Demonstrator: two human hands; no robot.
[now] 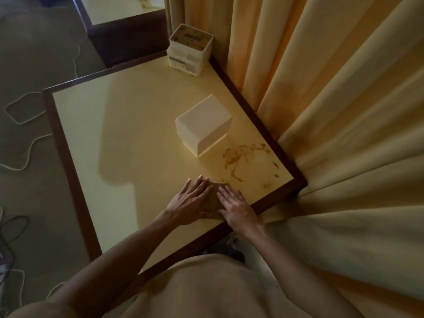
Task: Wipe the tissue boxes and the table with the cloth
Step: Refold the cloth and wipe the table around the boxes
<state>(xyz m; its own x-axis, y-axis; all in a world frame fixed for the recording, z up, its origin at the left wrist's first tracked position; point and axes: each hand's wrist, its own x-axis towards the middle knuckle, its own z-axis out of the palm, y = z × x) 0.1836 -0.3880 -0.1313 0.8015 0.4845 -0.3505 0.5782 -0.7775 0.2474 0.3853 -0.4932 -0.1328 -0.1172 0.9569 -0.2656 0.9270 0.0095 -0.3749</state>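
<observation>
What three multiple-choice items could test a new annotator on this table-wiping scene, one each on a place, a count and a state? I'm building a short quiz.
1. Where are the brown smears?
A. Between the near tissue box and the table's curtain-side edge
B. On the floor
C. On the curtain

2. How many tissue boxes stand on the table?
A. One
B. Two
C. Four

3. How do the hands lie?
A. Both clenched in the air
B. Both flat on the cloth
C. One lifts a box

Answers: 1 A, the smears lie beside the near tissue box. 2 B, a far tissue box sits in the corner. 3 B, left hand and right hand press the cloth with straight fingers.
</observation>
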